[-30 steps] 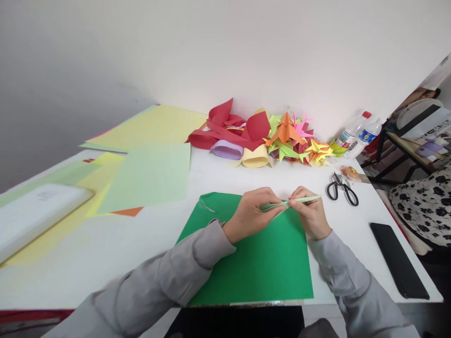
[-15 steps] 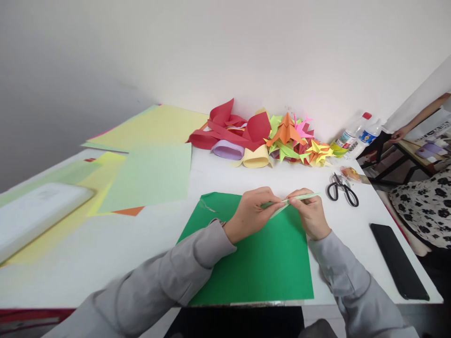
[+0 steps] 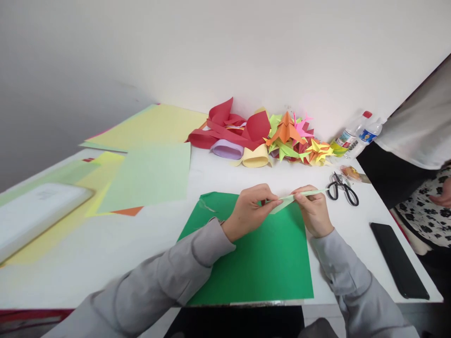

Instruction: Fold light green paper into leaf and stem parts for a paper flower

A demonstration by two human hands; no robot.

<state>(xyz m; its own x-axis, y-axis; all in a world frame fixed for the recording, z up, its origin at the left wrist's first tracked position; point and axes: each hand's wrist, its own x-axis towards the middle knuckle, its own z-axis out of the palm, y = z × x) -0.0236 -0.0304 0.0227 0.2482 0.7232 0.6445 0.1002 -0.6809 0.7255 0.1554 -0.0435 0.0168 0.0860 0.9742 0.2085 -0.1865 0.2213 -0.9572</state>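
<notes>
Between my two hands is a folded piece of pale green paper (image 3: 283, 203), held up over a dark green sheet (image 3: 260, 263) on the table. My left hand (image 3: 252, 209) pinches its left end between thumb and fingers. The other end is gripped by my right hand (image 3: 314, 211), and a thin pointed tip sticks out to the right past the fingers. Part of the folded paper is hidden behind the fingers of both hands.
Black-handled scissors (image 3: 342, 189) and a black phone (image 3: 399, 260) lie to the right. Folded paper shapes (image 3: 286, 129) and red paper pieces (image 3: 225, 129) are heaped by the wall, near plastic bottles (image 3: 366, 136). Pale green sheets (image 3: 151, 176) and a white box (image 3: 42, 211) are left. A person stands at right.
My right hand has shifted slightly right with the folded paper, and more of the paper shows between my hands. At the right, a person has come closer to the table.
</notes>
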